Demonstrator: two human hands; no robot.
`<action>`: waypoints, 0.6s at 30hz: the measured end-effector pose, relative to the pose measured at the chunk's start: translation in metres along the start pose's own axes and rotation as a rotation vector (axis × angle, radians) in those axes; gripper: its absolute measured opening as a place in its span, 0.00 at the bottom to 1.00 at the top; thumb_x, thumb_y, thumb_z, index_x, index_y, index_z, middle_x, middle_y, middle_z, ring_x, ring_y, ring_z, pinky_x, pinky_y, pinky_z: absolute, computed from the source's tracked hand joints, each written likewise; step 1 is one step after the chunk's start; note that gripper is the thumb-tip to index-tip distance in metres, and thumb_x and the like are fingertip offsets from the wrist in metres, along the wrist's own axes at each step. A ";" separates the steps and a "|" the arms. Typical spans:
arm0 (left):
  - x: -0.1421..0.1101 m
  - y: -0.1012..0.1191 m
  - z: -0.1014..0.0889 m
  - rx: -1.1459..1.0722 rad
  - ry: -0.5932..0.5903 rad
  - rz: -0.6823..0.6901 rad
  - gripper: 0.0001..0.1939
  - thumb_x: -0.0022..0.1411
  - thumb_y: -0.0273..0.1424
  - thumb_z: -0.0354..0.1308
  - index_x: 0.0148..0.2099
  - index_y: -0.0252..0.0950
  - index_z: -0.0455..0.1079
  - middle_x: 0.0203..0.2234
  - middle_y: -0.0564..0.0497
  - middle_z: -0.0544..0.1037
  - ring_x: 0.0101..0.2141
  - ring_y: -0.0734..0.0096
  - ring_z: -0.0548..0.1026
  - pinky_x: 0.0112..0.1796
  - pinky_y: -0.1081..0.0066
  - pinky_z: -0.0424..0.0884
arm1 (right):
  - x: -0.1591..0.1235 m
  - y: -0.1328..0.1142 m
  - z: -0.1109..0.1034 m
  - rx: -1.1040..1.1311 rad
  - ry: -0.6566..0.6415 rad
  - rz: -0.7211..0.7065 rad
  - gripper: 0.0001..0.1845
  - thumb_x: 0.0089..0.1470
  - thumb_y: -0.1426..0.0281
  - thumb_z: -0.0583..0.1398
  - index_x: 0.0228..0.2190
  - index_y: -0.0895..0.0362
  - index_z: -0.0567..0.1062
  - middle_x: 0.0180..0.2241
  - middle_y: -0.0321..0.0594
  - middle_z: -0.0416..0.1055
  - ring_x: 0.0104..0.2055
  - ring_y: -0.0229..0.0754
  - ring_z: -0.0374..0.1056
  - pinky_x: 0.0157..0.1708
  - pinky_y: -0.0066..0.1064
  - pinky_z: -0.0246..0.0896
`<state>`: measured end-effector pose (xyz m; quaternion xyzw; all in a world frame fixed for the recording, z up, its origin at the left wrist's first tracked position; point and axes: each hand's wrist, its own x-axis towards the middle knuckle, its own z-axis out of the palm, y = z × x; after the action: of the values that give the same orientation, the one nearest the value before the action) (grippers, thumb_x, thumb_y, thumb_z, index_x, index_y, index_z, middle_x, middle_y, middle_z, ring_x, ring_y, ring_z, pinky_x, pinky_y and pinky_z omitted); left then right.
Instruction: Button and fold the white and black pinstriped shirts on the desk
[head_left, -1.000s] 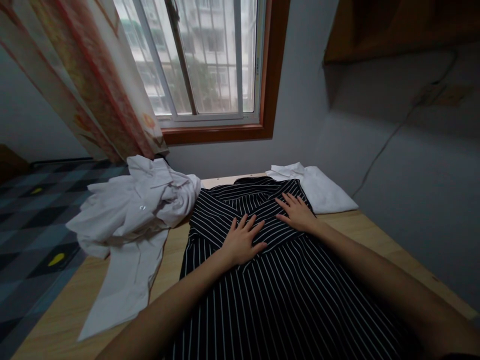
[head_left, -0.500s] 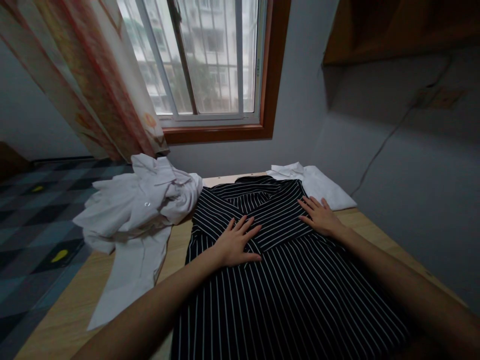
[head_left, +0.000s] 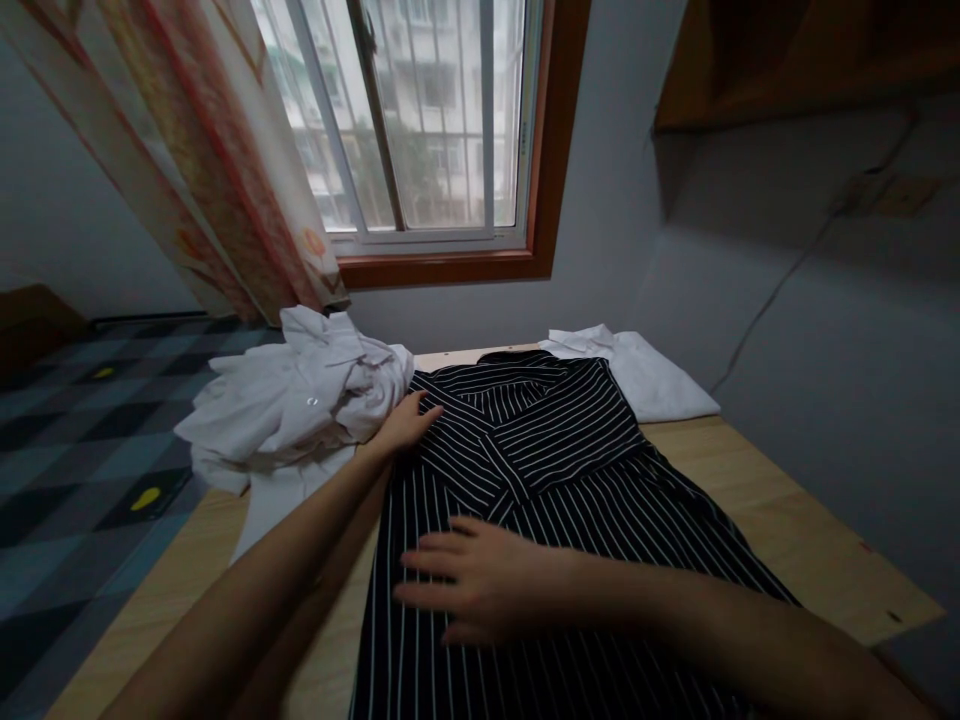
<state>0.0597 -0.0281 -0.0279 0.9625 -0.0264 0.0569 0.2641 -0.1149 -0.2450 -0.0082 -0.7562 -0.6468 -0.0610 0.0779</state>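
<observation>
A black dress with thin white stripes (head_left: pixel 570 440) lies spread out, its crossed neckline toward the window. My left hand (head_left: pixel 409 420) is at the dress's left edge near the shoulder, thumb apart from the fingers and nothing visibly gripped. Lower down, my right hand (head_left: pixel 472 580) reaches across the left part of the skirt with its fingers spread, slightly blurred. Whether the right palm touches the cloth I cannot tell. Just left of my left hand is a crumpled white shirt (head_left: pixel 300 390), partly covered by my left forearm.
The dress rests on a pale wooden table (head_left: pixel 757 490). A folded white garment (head_left: pixel 660 380) lies at its back right corner. Behind are a window (head_left: pixel 442 130) and a curtain (head_left: pixel 217 150); a checked bedspread (head_left: pixel 90 440) is at left. A wooden shelf (head_left: pixel 795 70) juts out upper right.
My left hand has moved from the middle of the bodice to the dress's left edge. My right hand has left the right side of the bodice and swung left and down over the skirt.
</observation>
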 end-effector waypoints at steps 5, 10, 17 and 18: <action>0.015 0.018 0.009 0.099 -0.030 -0.106 0.27 0.60 0.31 0.57 0.60 0.31 0.62 0.55 0.38 0.72 0.52 0.58 0.73 0.51 0.66 0.68 | 0.049 -0.035 0.029 0.089 -0.090 -0.270 0.23 0.62 0.66 0.55 0.57 0.55 0.64 0.59 0.42 0.62 0.60 0.48 0.57 0.53 0.47 0.60; 0.039 0.022 0.010 0.118 -0.014 -0.143 0.27 0.57 0.29 0.59 0.59 0.32 0.63 0.53 0.36 0.72 0.53 0.56 0.72 0.51 0.65 0.67 | 0.065 -0.039 0.026 0.094 -0.093 -0.335 0.16 0.63 0.70 0.52 0.51 0.56 0.70 0.53 0.42 0.68 0.56 0.50 0.62 0.48 0.51 0.62; 0.061 0.026 0.008 0.185 0.000 -0.151 0.27 0.55 0.21 0.55 0.58 0.32 0.67 0.53 0.39 0.73 0.53 0.55 0.71 0.53 0.64 0.66 | 0.075 -0.031 0.027 0.195 -0.288 -0.394 0.13 0.61 0.72 0.56 0.47 0.58 0.72 0.42 0.38 0.77 0.42 0.41 0.71 0.39 0.37 0.65; 0.063 0.026 0.008 0.195 -0.008 -0.153 0.26 0.55 0.20 0.54 0.57 0.32 0.68 0.53 0.39 0.74 0.53 0.55 0.72 0.53 0.64 0.66 | 0.072 -0.029 0.026 0.202 -0.301 -0.381 0.13 0.59 0.71 0.58 0.47 0.57 0.72 0.40 0.37 0.77 0.40 0.40 0.72 0.36 0.36 0.65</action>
<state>0.1206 -0.0562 -0.0136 0.9830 0.0519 0.0348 0.1727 -0.1330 -0.1660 -0.0186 -0.6098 -0.7846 0.1033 0.0429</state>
